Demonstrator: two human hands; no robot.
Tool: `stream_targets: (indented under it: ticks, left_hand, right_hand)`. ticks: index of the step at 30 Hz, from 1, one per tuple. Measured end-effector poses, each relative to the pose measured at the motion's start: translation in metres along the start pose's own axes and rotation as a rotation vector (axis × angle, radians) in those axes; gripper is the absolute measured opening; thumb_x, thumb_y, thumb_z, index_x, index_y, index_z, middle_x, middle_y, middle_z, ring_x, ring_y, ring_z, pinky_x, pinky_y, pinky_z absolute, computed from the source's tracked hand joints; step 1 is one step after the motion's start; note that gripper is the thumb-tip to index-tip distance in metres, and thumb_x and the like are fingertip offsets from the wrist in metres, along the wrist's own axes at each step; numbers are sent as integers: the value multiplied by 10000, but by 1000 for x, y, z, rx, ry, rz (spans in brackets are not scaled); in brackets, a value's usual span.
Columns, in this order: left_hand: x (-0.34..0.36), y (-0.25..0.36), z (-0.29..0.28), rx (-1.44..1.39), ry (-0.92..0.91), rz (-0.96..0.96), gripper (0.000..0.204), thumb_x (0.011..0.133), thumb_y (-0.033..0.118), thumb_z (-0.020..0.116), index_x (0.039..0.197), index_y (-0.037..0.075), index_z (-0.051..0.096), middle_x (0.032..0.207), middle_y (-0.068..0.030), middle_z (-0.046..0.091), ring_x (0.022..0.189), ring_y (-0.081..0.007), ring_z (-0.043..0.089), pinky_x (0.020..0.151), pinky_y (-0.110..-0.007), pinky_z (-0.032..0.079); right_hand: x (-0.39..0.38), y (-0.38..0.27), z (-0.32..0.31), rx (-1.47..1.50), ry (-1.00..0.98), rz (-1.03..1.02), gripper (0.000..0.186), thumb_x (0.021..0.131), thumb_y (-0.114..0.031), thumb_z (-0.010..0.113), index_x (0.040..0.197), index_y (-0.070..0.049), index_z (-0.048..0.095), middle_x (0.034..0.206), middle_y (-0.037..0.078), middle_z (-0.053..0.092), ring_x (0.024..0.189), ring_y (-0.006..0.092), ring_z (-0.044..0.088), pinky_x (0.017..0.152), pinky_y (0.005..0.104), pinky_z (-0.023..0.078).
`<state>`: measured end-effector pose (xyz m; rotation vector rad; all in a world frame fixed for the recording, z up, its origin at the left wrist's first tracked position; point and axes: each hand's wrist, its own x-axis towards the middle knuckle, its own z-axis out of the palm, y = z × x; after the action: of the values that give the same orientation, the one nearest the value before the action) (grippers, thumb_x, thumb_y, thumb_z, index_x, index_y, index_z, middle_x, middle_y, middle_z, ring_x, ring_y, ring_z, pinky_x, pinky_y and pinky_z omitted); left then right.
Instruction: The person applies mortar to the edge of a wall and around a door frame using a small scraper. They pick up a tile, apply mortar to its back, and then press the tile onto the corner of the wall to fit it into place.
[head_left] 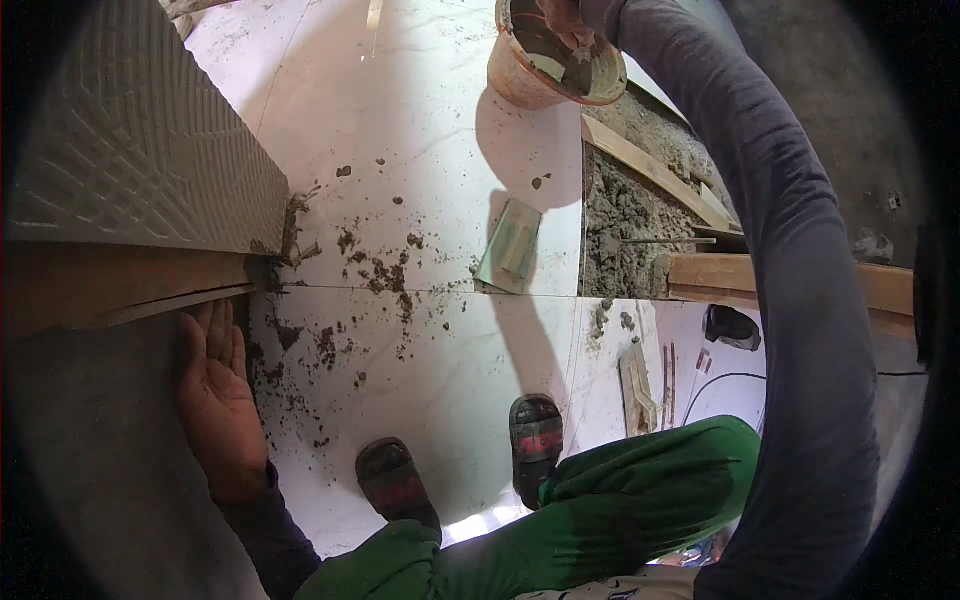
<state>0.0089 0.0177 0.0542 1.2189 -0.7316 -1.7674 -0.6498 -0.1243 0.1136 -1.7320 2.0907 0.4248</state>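
Head view: right hand (570,22) grips a trowel (577,76) blade-down in the bucket (520,82) near the right edge of the floor (430,180); left hand (222,385), farther off, lies flat, empty.

I saw long sleeves (800,250), dark grey-blue, with creases along the right arm. The trousers (650,490) were green and loose. The slippers (535,440) were dark, round-toed, red-banded. The shirt front (620,588) was pale with dark marks.
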Motion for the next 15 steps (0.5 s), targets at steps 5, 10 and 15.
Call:
stream_targets:
  ticks: [5,10,15]
  left_hand:
    - [-3,7,3,22,17,-12,666,1121,293,463,1588,-116,222,1613,-295,375,1556,-310,317,1301,-442,204]
    - [-1,-1,-1,-29,11,-2,675,1118,300,479,1583,-122,230,1624,-298,350,1561,-322,302,1303,-449,200]
    - [-2,-5,4,2,38,-23,672,1122,308,475,1585,-116,237,1633,-287,342,1562,-328,295,1305,-458,193]
  right_hand:
    - [19,-8,-21,-91,-147,25,321,888,-226,787,1108,7,761,1038,170,778,833,245,743,742,396,613]
    - [-32,-10,-39,-115,-383,-31,366,937,-241,751,1185,28,740,1055,171,777,846,221,731,760,362,609]
    - [-87,17,-33,586,-490,-362,407,992,-261,700,1218,78,723,1059,181,771,851,206,720,768,335,606]
